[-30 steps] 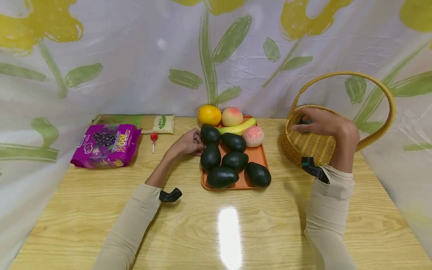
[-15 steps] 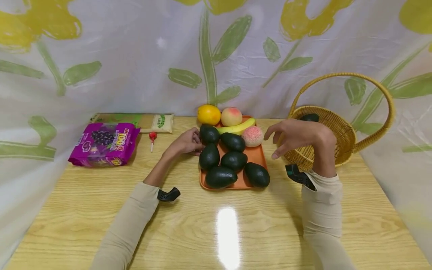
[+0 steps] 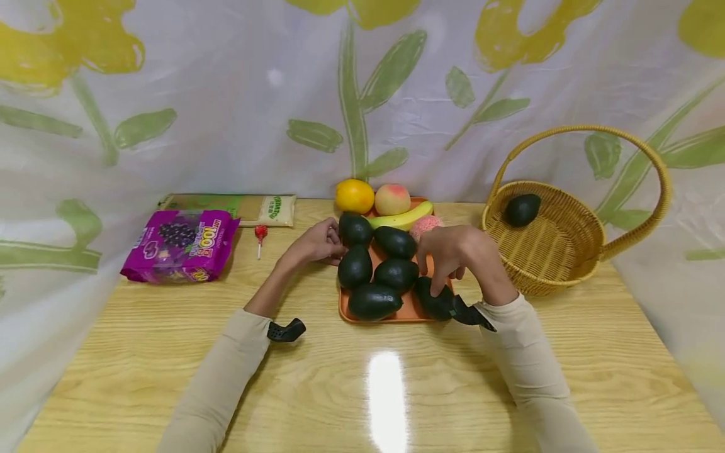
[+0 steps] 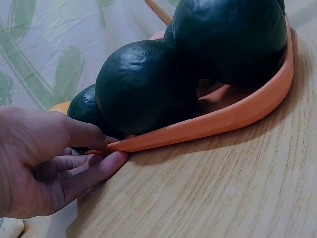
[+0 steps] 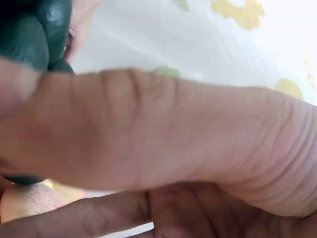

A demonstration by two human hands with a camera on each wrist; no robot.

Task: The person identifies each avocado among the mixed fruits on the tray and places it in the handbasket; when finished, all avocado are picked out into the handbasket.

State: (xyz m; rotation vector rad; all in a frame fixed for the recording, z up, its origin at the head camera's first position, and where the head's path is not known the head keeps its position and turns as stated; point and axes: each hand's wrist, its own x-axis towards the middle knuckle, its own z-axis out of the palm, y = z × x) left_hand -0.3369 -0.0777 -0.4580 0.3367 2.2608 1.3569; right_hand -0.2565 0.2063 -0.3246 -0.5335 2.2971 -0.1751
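Observation:
My left hand (image 3: 320, 243) pinches the left rim of the orange tray (image 4: 218, 122) between thumb and fingers. Several dark green avocados (image 3: 375, 301) lie on this tray, along with a banana (image 3: 401, 218), a smooth peach (image 3: 393, 199), a speckled pink peach (image 3: 426, 225) and a yellow lemon-like fruit (image 3: 354, 196). Over the tray's right side, my right hand (image 3: 455, 255) reaches down with fingers spread. Its thumb overlaps the front-right avocado (image 3: 433, 303); whether it touches is unclear. In the right wrist view the thumb (image 5: 124, 129) hides most of the work.
At the right stands a wicker basket (image 3: 544, 280) with a tall handle and one avocado (image 3: 522, 209) inside. On the left lie a purple grape-candy bag (image 3: 180, 245), a flat beige packet (image 3: 249, 207) and a red lollipop (image 3: 260, 233). A flowered curtain (image 3: 226, 126) hangs behind the table.
My right hand has come out of the basket and moved left and toward me to the front-right avocado. An avocado now shows plainly in the basket. The left hand stays at the tray.

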